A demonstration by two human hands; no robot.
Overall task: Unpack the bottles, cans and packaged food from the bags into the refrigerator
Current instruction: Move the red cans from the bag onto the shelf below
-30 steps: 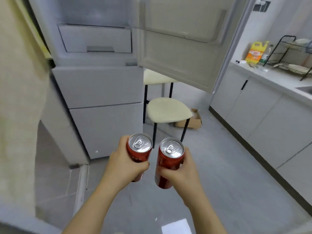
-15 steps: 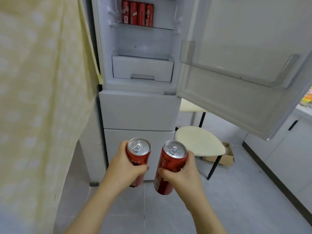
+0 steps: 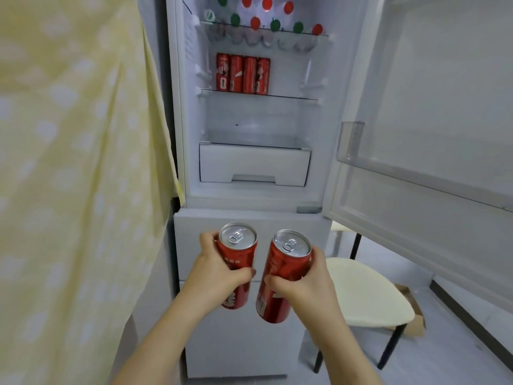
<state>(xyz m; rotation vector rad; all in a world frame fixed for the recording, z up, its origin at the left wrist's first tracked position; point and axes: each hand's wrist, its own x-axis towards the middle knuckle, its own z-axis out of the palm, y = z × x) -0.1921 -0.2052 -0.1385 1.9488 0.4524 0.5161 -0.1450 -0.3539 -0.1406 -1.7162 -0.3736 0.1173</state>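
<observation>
Gripped by the sides, tops up: left can in left hand, right can in right hand. Held low before open refrigerator, likely ready to stand beside four cans at left end of shelf.

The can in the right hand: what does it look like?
The right can is a slim red tin with a silver top, its pull tab flat and unopened. The right hand grips its middle, fingers curled round it. It tilts, top leaning right, apart from the left can, before the refrigerator's lower drawers.
</observation>
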